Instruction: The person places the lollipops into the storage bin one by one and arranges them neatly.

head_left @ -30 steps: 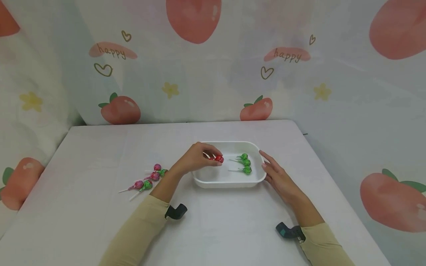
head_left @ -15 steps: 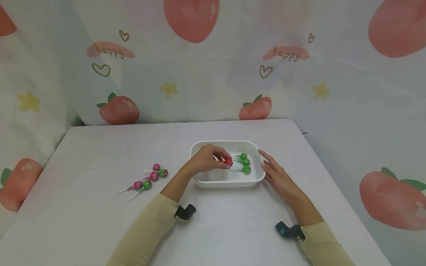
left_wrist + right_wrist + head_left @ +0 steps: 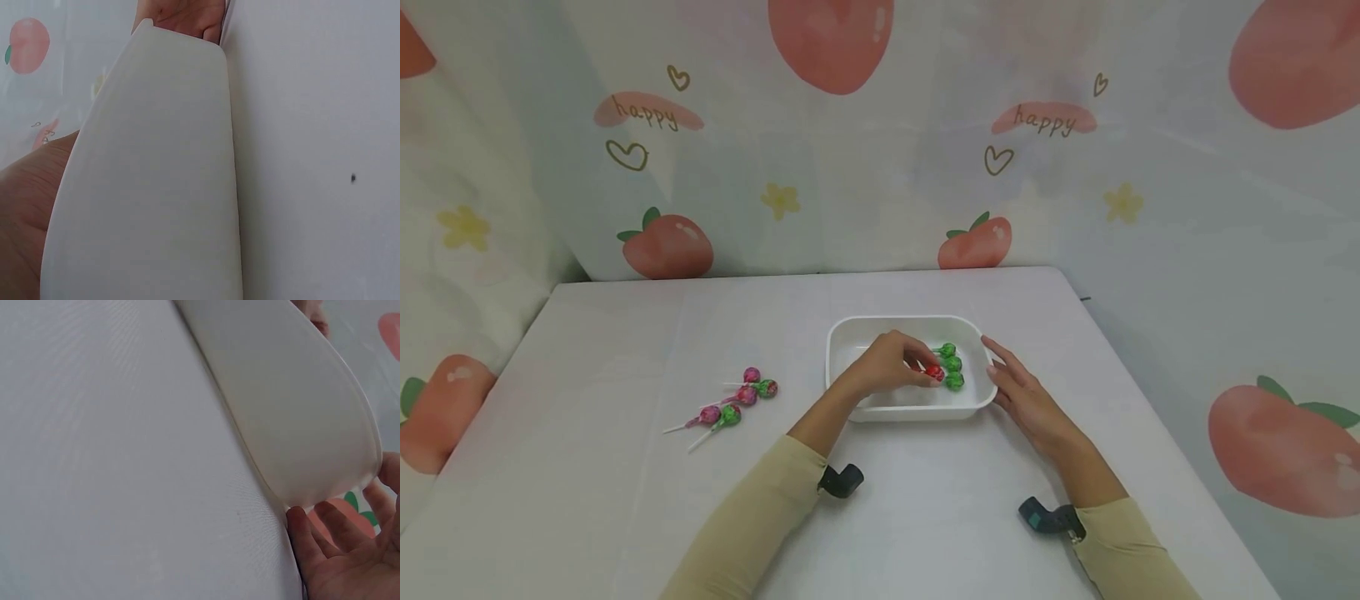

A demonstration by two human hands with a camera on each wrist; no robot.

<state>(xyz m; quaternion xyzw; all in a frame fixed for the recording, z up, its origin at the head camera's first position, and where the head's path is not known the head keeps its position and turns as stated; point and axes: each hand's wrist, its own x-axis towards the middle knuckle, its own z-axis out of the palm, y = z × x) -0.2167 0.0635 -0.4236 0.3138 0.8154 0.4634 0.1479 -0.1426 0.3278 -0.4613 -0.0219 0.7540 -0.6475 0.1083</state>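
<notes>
In the head view a white rectangular tray (image 3: 913, 413) stands on the table. My left hand (image 3: 889, 363) reaches over its inside and pinches a red-wrapped lollipop (image 3: 935, 372) between thumb and fingers, close to the green-wrapped lollipops (image 3: 952, 364) lying near the right end. The red lollipop's stick is mostly hidden by the hand. Against the outside of the tray's right end my right hand (image 3: 1033, 404) rests, its fingers fairly straight. The right wrist view shows those fingertips (image 3: 297, 519) touching the end wall. In the left wrist view the tray's side wall (image 3: 150, 162) covers the left fingers.
Left of the tray, several pink and green lollipops (image 3: 747, 396) lie in a loose group on the white-covered table (image 3: 625, 500). A peach-printed curtain (image 3: 865, 167) hangs behind the table's back edge. Black wrist cameras (image 3: 842, 481) sit on both sleeves.
My left hand has moved right across the tray with the red lollipop, up beside the green ones. The right hand has stayed at the tray's end.
</notes>
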